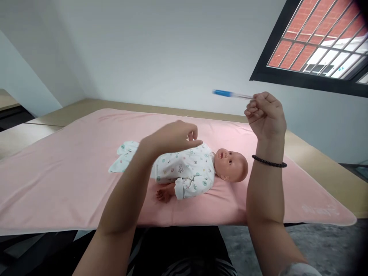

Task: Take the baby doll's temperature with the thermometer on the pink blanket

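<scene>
A baby doll [186, 165] in a white patterned outfit lies on its back on a pink mat [71, 168], its head to the right. My left hand [175, 136] is over the doll's chest, fingers curved and thumb apart, with nothing visible in it; whether it touches the outfit I cannot tell. Raised above and right of the doll's head, my right hand [267, 115] is closed on the end of a thin clear stick with a blue tip [225, 93]. The stick points left, slightly blurred; whether it is a pen or a thermometer is unclear.
The mat covers most of a light wooden table [322, 172] and hangs over its near edge. Behind stands a pale wall [172, 57], with a dark-framed barred window [316, 46] at upper right. A second tabletop [25, 138] adjoins at left.
</scene>
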Available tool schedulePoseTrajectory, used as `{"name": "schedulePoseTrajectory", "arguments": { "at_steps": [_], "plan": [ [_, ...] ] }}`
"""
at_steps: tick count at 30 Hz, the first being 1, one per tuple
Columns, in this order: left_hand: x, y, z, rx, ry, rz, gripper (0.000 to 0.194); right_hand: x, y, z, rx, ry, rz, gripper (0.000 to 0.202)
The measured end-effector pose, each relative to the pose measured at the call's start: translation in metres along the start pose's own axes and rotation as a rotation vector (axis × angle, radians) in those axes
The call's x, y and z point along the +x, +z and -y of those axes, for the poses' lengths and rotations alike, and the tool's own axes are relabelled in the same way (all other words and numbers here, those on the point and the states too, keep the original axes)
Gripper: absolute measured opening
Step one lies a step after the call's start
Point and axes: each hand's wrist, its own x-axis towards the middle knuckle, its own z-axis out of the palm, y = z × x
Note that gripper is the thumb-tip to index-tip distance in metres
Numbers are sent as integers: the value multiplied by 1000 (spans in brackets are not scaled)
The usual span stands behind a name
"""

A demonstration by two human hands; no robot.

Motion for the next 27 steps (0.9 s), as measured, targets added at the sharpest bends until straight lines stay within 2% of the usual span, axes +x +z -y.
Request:
{"name": "schedulePoseTrajectory", "arguments": {
  "at_steps": [1, 3, 6, 9, 12, 15, 20, 23, 27],
  "plan": [
    [11, 13, 3, 26, 2, 93, 28, 1, -10, -7, -9, 6, -7, 25],
    [32, 42, 13, 22, 50, 195, 28, 1, -30, -28, -100, 60, -58, 27],
    [55, 82, 34, -105, 150, 277, 30, -7, -56, -69, -125, 237, -77, 35],
    [63, 108, 51, -253, 227, 304, 30, -24, -71, -103, -157, 325, -62, 39],
    [61, 118, 58, -370, 222, 275, 32, -38, -77, -118, -155, 392, -45, 43],
    [58, 121, 59, -433, 196, 267, 32, -42, -79, -118, -130, 436, -10, 45],
    [59, 127, 63, -495, 157, 252, 28, -48, -79, -114, -134, 572, 177, 44],
    [58, 131, 63, -504, 137, 228, 26, -55, -79, -120, -182, 645, 233, 43],
    [55, 138, 61, -424, 140, 121, 17, -61, -79, -131, -263, 743, 281, 44]
  ]
}}
